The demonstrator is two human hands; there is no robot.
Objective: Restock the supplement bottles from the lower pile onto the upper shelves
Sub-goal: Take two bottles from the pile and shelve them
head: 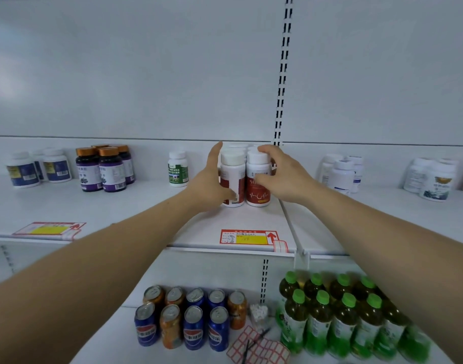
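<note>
Several white supplement bottles with red labels stand in a tight cluster on the upper shelf [251, 219], at the middle. My left hand [212, 179] lies flat against the left side of the front left bottle [234, 177], fingers straight and pointing up. My right hand [280, 174] curls its fingers over the cap and right side of the front right bottle [258, 179]. More white caps show behind these two. The lower pile is not visible.
Blue-label bottles [22, 169], purple bottles with orange caps [104, 169], a green-label bottle [178, 168] and white bottles [340, 173] share the upper shelf. Red-and-yellow price tags [247, 237] lie at its front edge. Below stand soda cans [188, 319] and green-capped drink bottles [338, 316].
</note>
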